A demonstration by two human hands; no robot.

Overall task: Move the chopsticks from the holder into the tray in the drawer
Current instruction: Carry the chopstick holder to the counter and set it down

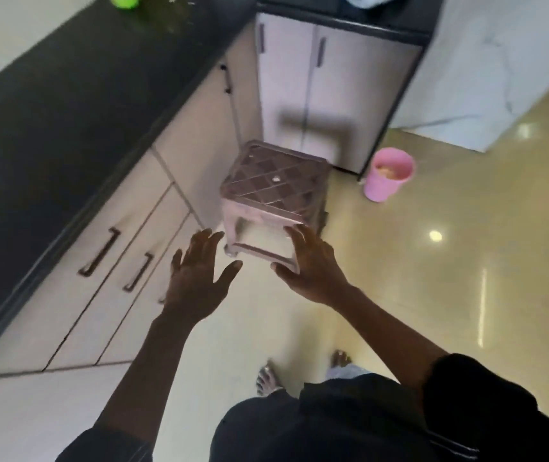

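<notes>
I held my left hand (196,278) and right hand (313,265) out, fingers spread, nothing in either, I judged for balance; the right fingertips lay over the near edge of a plastic stool (273,188), contact blurred; it stood by the shut drawers (106,258), possibly obstructing; a pink bucket (388,175) stood well apart; chopsticks, holder and tray were out of sight.

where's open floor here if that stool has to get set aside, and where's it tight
Open: the glossy floor right of the stool, between the pink bucket and the person's feet, is bare. Tight: the stool sits close against the drawer fronts and the corner cabinet, both spread hands, left hand and right hand, at its near side.
</notes>
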